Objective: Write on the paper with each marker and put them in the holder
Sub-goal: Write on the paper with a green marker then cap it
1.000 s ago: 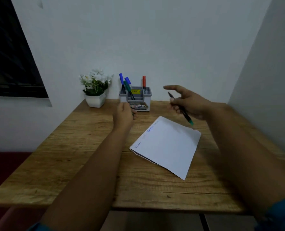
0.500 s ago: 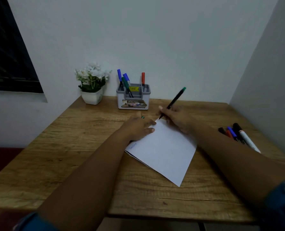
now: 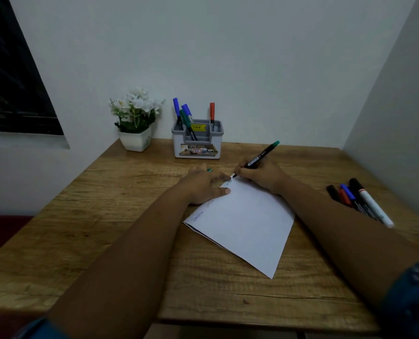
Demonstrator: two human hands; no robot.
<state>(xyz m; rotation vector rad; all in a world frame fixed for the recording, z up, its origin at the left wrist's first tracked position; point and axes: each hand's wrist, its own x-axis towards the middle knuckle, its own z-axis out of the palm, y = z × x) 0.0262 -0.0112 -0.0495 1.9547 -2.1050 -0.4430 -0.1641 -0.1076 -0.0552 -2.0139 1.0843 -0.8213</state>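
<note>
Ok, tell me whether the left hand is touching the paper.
Touching. The head view shows the left hand lying flat on the paper's upper left edge, thumb pressed onto the sheet.

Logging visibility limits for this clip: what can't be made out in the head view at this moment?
- Marker tip: the green-ended marker in the right hand meets the paper behind the left hand fingers.
- Green cap: mostly hidden by the left hand; grip unclear.
- Writing along the paper's edge: too small, partly covered.
- Loose markers: the right forearm overlaps them.
- Holder label: blurred.
</note>
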